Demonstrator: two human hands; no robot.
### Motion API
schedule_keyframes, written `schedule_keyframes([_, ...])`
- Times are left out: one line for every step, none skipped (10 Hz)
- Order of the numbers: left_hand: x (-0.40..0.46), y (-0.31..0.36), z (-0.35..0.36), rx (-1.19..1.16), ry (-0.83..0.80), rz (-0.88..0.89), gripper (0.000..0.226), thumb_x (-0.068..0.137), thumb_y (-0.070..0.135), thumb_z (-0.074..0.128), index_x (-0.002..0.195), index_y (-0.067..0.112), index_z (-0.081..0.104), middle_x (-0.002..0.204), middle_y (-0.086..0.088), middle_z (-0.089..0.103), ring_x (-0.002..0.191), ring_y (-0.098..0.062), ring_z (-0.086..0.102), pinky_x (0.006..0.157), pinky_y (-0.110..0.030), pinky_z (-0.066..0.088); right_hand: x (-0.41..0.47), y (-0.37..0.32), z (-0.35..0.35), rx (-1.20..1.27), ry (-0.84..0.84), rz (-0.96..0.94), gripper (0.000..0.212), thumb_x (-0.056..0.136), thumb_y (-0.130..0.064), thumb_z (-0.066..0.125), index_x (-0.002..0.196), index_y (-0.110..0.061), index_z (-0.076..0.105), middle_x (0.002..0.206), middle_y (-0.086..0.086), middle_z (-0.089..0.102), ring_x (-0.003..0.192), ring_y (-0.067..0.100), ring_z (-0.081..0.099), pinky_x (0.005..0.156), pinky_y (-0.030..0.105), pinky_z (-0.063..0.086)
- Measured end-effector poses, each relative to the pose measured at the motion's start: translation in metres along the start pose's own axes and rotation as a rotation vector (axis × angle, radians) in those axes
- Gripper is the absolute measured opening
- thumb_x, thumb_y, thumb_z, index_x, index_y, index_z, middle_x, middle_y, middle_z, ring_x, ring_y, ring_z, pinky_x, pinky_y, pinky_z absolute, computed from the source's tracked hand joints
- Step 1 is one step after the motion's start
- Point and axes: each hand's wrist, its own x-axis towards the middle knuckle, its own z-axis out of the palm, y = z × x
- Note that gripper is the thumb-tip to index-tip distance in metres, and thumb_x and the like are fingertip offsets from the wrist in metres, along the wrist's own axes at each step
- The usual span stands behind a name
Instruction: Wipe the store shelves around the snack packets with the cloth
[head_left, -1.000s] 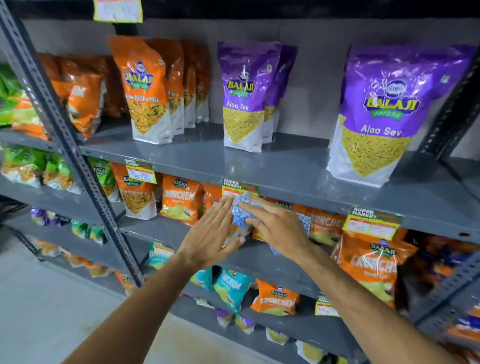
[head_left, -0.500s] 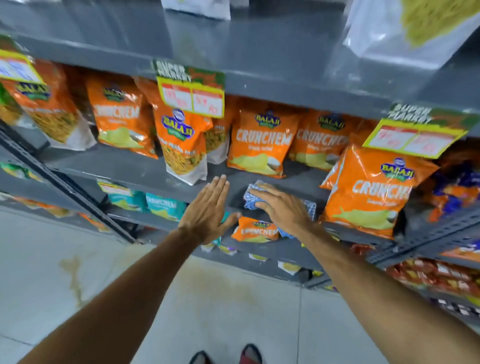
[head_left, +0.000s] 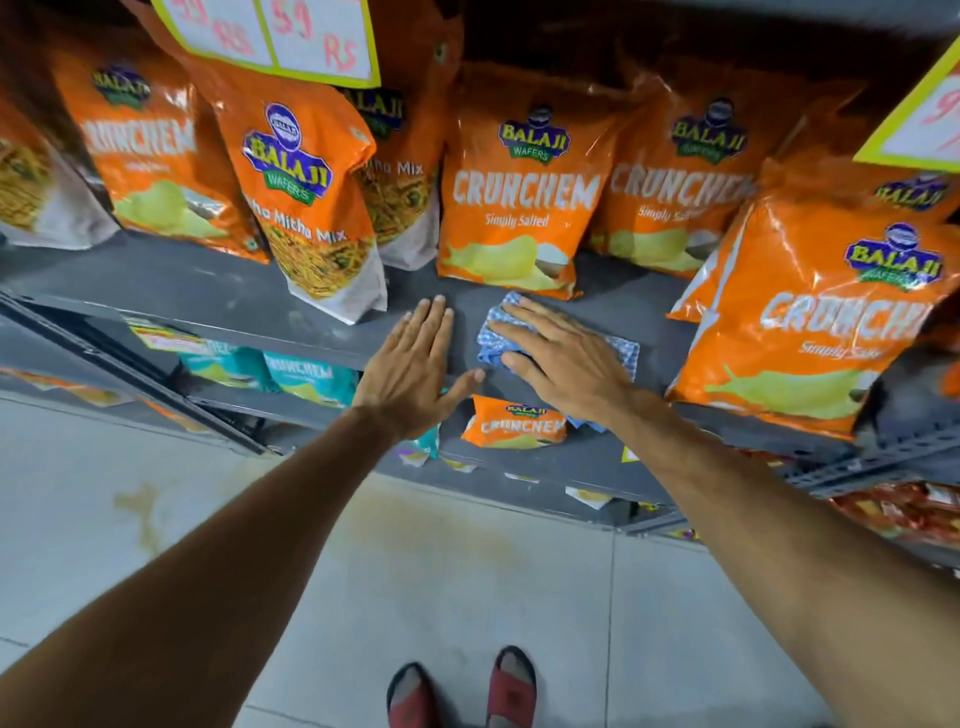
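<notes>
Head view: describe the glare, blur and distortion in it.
Head view: white glare streaks the glossy orange packets, strongest on the Crunchem bag at right; wide-angle distortion bends the shelf edge and stretches both forearms toward the lower corners; the price tag and frame edges look soft, while the cloth under the right hand and the left hand stay fairly sharp.

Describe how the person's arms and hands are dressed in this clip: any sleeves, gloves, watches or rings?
Both arms are bare from the edge of the picture to the wrist: no sleeves show. The left hand and the right hand wear no gloves, and no watch, bracelet or ring is visible on the sides that face the camera. The only clothing in view is a pair of red slippers on the feet.
</notes>
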Motion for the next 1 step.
schedule_keyframes([-0.0063, 0.0101, -0.0133, -0.032, 0.000, -0.006, 0.103, 0.097, 0.075, 0.012, 0.167, 0.000, 0.003, 0.177, -0.019, -0.003, 0.166, -0.029, -0.002, 0.136, -0.043, 0.003, -0.0037, -0.0109, -0.0176, -0.009, 0.023, 0.035, 0.049, 0.107, -0.044, 0.038, 0.152, -0.025, 0.043, 0.164, 0.003, 0.035, 0.154, 0.020, 0.026, 0.125, 0.041, 0.023])
